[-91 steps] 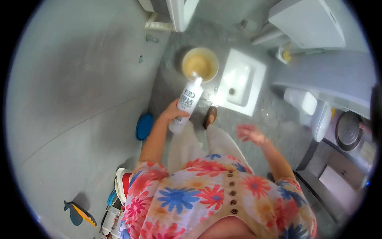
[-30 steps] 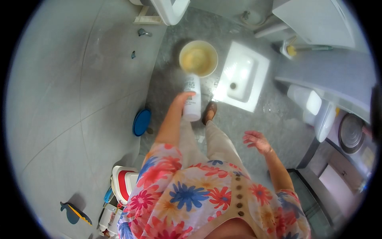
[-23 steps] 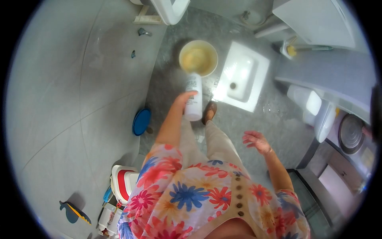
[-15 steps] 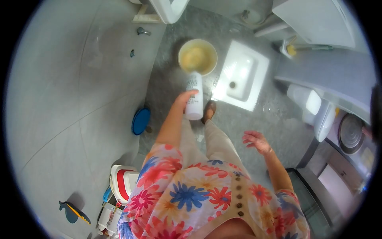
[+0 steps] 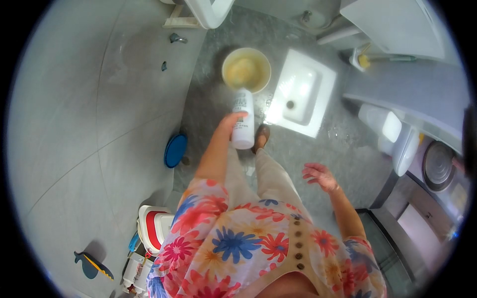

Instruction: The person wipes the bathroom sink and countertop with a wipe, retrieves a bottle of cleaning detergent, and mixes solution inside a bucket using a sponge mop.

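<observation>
My left hand point(image 5: 233, 123) is wrapped round a white bottle point(image 5: 243, 130) with dark lettering. The bottle is tilted, its top toward a cream bucket point(image 5: 267, 82) on the floor, and its tip is blurred against the bucket's near rim. Yellowish liquid lies inside the bucket. Over the floor on the other side hangs my right hand point(image 5: 320, 177), fingers apart and holding nothing. To the right of the bucket is a white squat pan point(image 5: 323, 99) set in the floor, with a dark drain hole.
A blue round lid or basin point(image 5: 176, 151) is by the left wall. Nearer are a folded white and red tub point(image 5: 153, 231) and a whale-shaped item point(image 5: 91, 265). A white sink point(image 5: 214, 14) juts in at the top. At right stand a white bin point(image 5: 380, 123) and a brush holder point(image 5: 357, 60).
Since the oldest frame, the bottle has turned from upright to tipped, its top now at the bucket's near rim. My right hand has shifted slightly right. The last second shows hardly any movement.
</observation>
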A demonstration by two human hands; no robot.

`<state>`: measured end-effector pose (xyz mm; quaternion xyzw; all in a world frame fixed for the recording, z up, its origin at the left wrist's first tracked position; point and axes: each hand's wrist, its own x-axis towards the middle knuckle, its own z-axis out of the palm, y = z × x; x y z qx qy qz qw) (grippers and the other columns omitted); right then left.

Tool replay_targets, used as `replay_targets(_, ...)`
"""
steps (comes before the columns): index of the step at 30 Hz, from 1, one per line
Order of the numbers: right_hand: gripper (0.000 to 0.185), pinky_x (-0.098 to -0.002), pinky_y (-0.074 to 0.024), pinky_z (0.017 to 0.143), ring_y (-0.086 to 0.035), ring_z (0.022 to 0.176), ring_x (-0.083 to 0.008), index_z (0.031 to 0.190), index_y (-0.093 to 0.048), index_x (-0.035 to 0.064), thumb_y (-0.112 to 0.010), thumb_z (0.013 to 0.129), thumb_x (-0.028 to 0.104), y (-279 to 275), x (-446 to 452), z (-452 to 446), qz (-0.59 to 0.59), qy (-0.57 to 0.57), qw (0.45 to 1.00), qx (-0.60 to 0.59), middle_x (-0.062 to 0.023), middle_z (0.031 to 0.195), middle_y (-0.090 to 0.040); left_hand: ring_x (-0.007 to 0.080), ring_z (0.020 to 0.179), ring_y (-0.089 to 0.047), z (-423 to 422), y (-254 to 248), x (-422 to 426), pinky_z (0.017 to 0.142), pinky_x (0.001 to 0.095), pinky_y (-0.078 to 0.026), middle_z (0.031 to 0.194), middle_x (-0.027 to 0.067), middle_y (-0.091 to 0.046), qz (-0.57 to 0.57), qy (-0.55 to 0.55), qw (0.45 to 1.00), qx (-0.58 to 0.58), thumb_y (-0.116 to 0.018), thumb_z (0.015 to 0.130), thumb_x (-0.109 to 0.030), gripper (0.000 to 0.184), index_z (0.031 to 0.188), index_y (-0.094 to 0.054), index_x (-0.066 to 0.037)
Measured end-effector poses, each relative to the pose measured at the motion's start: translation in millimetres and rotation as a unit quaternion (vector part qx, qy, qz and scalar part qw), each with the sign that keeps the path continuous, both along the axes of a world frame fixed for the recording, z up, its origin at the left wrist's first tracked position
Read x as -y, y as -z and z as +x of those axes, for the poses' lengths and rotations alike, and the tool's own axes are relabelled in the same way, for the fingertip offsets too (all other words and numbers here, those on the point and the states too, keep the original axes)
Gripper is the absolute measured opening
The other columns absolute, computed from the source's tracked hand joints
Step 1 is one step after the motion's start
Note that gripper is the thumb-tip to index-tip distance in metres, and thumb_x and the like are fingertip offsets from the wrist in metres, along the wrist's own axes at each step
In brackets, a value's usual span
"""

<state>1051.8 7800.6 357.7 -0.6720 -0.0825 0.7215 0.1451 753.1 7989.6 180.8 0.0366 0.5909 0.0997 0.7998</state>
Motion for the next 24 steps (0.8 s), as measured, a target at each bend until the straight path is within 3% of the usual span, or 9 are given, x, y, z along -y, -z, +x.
replay_targets(13, 0.042, -0.0295, -0.0469, 0.068, -0.058, 0.083, -0.0165, 0.112, -0.049, 0.003, -0.059, 0.079, 0.025, 3, -1, 4, 0.001, -0.004, 1.0, -0.005, -0.0068, 0.097, -0.059, 0.0257, 0.059, -0.06, 2, 9, 1, 0.052, 0.042, -0.049, 0.073, 0.0122, -0.06, 0.003, -0.009, 1.0, 0.009, -0.067, 0.065, -0.024, 0.042, 0.097, -0.055, -0.001)
replay_targets(16, 0.044, -0.0312, -0.048, 0.069, -0.058, 0.085, -0.02, 0.113, -0.047, 0.0005, -0.059, 0.079, 0.025, 2, -3, 5, 0.006, -0.007, 1.0, 0.0, -0.009, 0.096, -0.058, 0.0257, 0.059, -0.06, 2, 14, 0, 0.052, 0.0419, -0.049, 0.073, 0.0124, -0.06, -0.005, -0.018, 1.0, 0.02, -0.067, 0.065, -0.024, 0.042, 0.097, -0.055, -0.001)
replay_targets(24, 0.042, -0.0297, -0.0475, 0.068, -0.058, 0.084, -0.0169, 0.113, -0.049, 0.0026, -0.059, 0.079, 0.025, 1, -4, 5, 0.009, -0.009, 1.0, -0.003, -0.0068, 0.098, -0.059, 0.0264, 0.059, -0.06, 4, 8, -3, 0.052, 0.0429, -0.049, 0.073, 0.0123, -0.06, -0.018, -0.023, 0.999, 0.024, -0.067, 0.064, -0.023, 0.042, 0.097, -0.055, -0.001)
